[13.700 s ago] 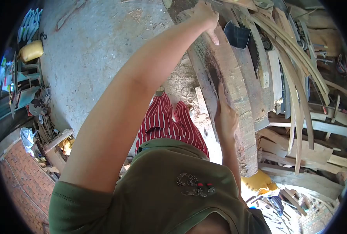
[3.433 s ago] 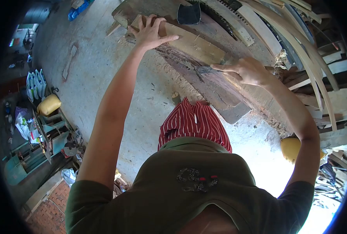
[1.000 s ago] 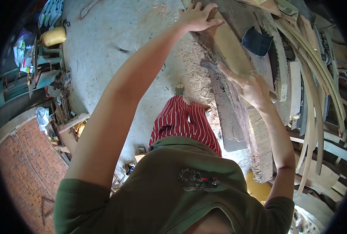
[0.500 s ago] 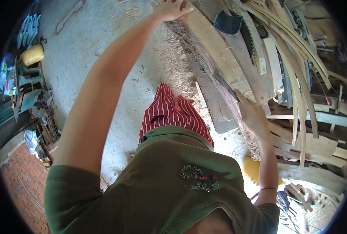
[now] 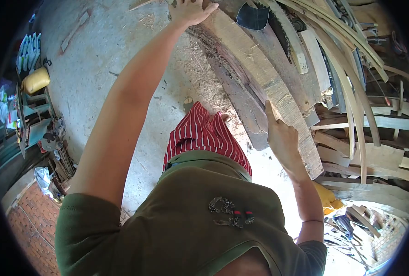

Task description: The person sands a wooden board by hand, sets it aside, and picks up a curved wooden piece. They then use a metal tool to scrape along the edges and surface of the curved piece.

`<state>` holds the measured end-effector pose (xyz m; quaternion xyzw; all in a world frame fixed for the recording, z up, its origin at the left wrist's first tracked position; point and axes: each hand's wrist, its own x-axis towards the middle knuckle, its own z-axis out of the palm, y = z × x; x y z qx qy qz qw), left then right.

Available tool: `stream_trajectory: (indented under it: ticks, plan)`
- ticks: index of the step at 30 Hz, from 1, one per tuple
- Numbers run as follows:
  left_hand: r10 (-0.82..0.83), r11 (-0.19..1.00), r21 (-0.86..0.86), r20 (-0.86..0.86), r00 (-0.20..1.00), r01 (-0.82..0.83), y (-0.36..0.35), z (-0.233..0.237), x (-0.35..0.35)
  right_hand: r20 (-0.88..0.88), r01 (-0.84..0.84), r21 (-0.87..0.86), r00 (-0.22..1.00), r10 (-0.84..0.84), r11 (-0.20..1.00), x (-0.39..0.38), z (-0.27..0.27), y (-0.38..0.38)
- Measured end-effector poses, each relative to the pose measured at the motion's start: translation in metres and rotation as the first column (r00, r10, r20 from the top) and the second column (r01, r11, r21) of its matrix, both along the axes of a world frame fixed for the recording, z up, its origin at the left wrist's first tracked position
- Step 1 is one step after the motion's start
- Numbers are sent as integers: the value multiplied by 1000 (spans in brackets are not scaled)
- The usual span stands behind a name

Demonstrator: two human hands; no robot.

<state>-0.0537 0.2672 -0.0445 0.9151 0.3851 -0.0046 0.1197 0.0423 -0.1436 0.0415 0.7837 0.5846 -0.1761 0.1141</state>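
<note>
A long wooden plank (image 5: 259, 69) with a pale sawn face and a dark, rough bark edge runs from the top centre down to the right. At its far end my left hand (image 5: 190, 11) grips the edge, thumb over the pale face and fingers spread, partly cut off by the frame's top. Near the closer end my right hand (image 5: 283, 142) holds the plank's left edge, index finger stretched along it and the other fingers curled. Its thumb is hidden. Beneath the plank lies a wider, greyish board (image 5: 241, 108).
Curved wood strips (image 5: 347, 69) and offcuts are piled on the right, with a dark curved piece (image 5: 252, 17) near the top. Wood shavings (image 5: 209, 87) litter the concrete floor (image 5: 103, 69). A yellow container (image 5: 36, 80) sits on a rack at left. Another yellow object (image 5: 328, 198) stands lower right.
The plank has turned so more of its pale face shows, its near end now reaching past my right hand. That hand's fingers have shifted from flatter to curled. My left hand moved slightly left.
</note>
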Motion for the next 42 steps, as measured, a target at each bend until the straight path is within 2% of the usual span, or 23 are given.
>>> stream_trajectory:
  ticks: [2,5,6,7,8,9,10,13,14,15,16,20,21,23,27,30,32,34,35,36,37,38,42]
  plan:
    - [203,979,-37,94,975,-200,-7,4,3,-3,8,-32,1000,-8,999,-1,1,3]
    - [243,970,-32,72,967,-241,-14,8,4,-133,10,-77,991,-20,997,-3,-21,25]
    - [256,967,-31,72,964,-255,-15,-1,0,-81,-38,56,996,43,998,-13,-37,48]
    - [225,971,56,111,968,-232,-11,-20,-6,-20,-108,204,993,114,973,-15,-46,72]
    - [195,965,151,137,971,-215,-5,-16,-13,-22,-141,228,989,149,963,-11,-44,93]
    - [222,974,15,97,970,-224,-3,-15,-12,-99,-181,222,973,207,958,-10,-39,100]
    - [244,969,19,74,967,-246,-8,-18,-12,-173,-219,222,950,260,950,-8,-31,107]
    - [219,971,84,77,973,-226,-3,-28,-9,-166,-193,100,964,208,976,4,12,96]
    - [228,970,65,75,971,-233,-13,-11,-11,-173,-159,42,971,164,986,8,19,89]
    - [250,968,-54,72,966,-246,-21,10,-14,-166,-172,20,971,173,985,12,23,84]
    - [255,958,-152,76,964,-241,-24,30,-10,-140,-189,74,970,198,979,17,25,82]
    - [247,965,-104,67,967,-239,-22,24,-8,-54,-246,142,965,256,959,15,19,87]
    - [243,966,-111,62,968,-236,-21,24,-9,-53,-242,146,966,252,959,12,23,88]
    - [230,967,-122,53,972,-222,-21,24,-9,-7,-226,22,974,226,974,9,39,92]
    - [237,968,-101,69,969,-230,-23,26,-10,-50,-204,-58,978,201,977,11,47,102]
    - [247,965,-108,87,965,-238,-23,22,-8,-36,-228,-49,973,226,972,12,40,107]
    - [263,961,-110,102,959,-252,-25,26,-6,-105,-154,-6,983,153,988,10,20,110]
    - [240,960,-174,112,964,-219,-23,33,-12,-97,-166,-5,982,165,986,13,20,113]
    - [239,961,-170,107,965,-219,-19,17,-14,-102,-141,-16,985,139,990,12,20,109]
    - [215,974,-83,83,973,-209,-8,-13,-12,-101,-132,-7,986,131,991,12,19,106]
    - [194,981,7,65,979,-195,-4,-13,-9,-178,-78,51,980,86,996,15,19,105]
    - [190,981,18,74,979,-192,3,-14,-7,-256,-26,105,965,53,994,17,18,106]
    - [175,968,-187,19,984,-169,14,-3,-14,-244,30,43,970,-19,999,12,9,100]
